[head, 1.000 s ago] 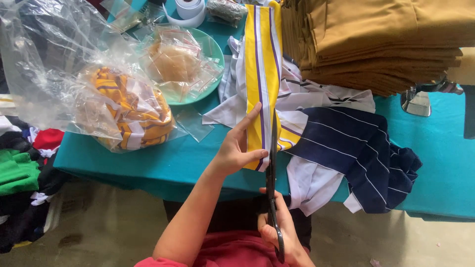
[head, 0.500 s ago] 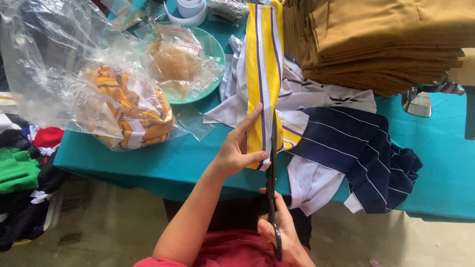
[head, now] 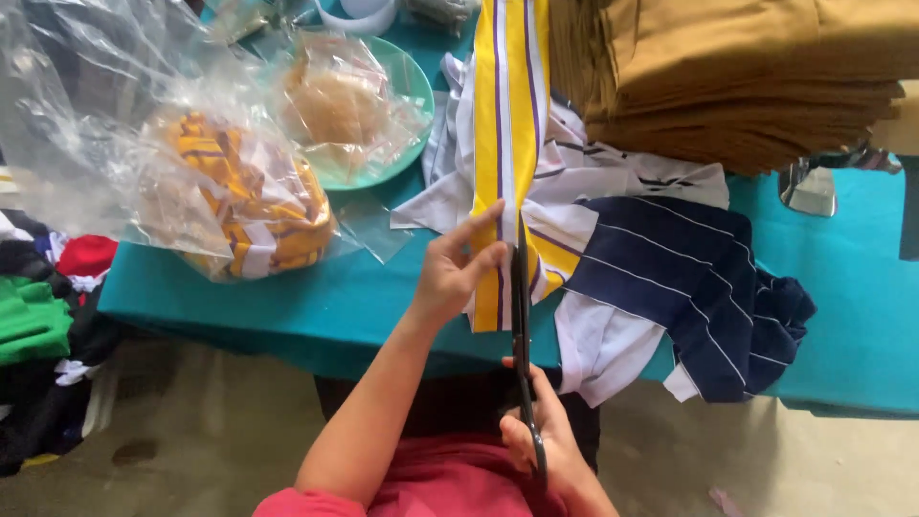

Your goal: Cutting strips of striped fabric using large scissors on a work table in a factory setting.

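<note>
Along striped strip (head: 504, 144): scissors (head: 521, 316) pointing away

scissors (head: 522, 316): the handles are buried inside the right hand (head: 550, 445); whether the blades are parted cannot be told.
right hand: its wrist runs off the near edge.
yellow striped strip (head: 507, 105): the far end is cut off by the top edge.
brown cloth stack (head: 747, 77): cut off at the top and right edges.
plastic bags (head: 239, 191): folds blur what lies inside.
green plate (head: 416, 86): mostly covered by a bag.
metal object (head: 812, 189): far right, too unclear to identify.
</note>
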